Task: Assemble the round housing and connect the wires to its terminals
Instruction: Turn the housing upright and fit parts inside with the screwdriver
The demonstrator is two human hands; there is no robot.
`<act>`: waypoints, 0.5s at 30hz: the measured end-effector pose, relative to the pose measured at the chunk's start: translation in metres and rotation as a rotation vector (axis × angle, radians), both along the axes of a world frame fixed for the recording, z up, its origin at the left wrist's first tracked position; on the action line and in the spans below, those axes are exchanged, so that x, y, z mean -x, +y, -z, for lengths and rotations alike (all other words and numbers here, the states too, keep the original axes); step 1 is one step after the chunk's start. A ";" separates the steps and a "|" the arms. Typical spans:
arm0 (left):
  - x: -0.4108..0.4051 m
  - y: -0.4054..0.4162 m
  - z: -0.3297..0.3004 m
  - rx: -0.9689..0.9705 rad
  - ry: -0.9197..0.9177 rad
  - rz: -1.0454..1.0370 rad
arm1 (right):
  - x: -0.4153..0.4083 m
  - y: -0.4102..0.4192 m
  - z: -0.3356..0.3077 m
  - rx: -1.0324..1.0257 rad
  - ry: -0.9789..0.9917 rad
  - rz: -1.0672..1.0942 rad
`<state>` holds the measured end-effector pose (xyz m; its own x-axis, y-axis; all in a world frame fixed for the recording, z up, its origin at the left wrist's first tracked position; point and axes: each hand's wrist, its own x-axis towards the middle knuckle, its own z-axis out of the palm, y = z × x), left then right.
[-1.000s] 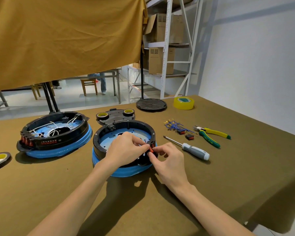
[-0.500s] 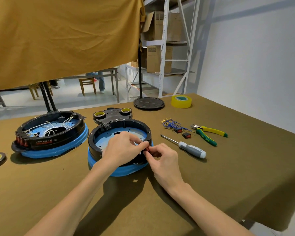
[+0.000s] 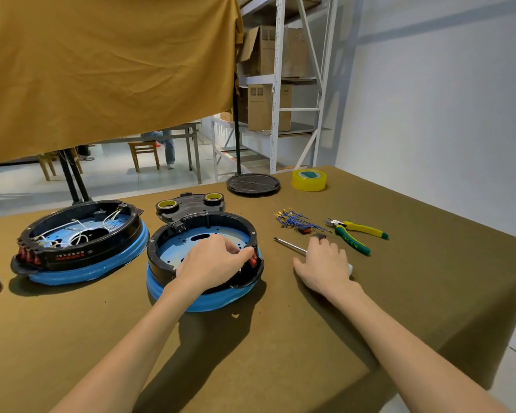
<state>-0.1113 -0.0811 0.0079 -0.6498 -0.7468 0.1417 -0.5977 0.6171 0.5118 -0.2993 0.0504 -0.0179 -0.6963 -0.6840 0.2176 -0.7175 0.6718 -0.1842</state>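
Fitting switches: my left hand (image 3: 212, 260) pinches a red switch (image 3: 253, 260) on the near housing (image 3: 204, 231); my right hand (image 3: 325, 265), fingers loosely spread, reaches right toward another (probably) beside the screwdriver (image 3: 289, 245).

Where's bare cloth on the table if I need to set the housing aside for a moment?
The widest bare cloth lies along the near edge of the table, in front of both housings, and at far right beyond the pliers. It is crowded between the near housing and the pliers: screwdriver, blue wires, right hand.
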 end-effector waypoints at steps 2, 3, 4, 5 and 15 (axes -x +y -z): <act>0.003 0.000 0.001 -0.025 -0.029 -0.003 | 0.003 0.000 0.005 -0.091 0.126 -0.057; 0.004 -0.001 0.002 -0.032 -0.043 -0.004 | 0.004 0.001 0.006 -0.085 0.155 -0.065; 0.005 -0.001 0.003 -0.032 -0.059 -0.004 | 0.004 0.002 0.006 -0.057 0.159 -0.064; 0.006 -0.001 0.003 -0.026 -0.078 -0.002 | 0.003 0.003 0.006 -0.001 0.139 -0.067; 0.012 -0.002 0.000 -0.040 -0.121 -0.037 | -0.043 -0.016 -0.042 1.170 -1.313 -0.148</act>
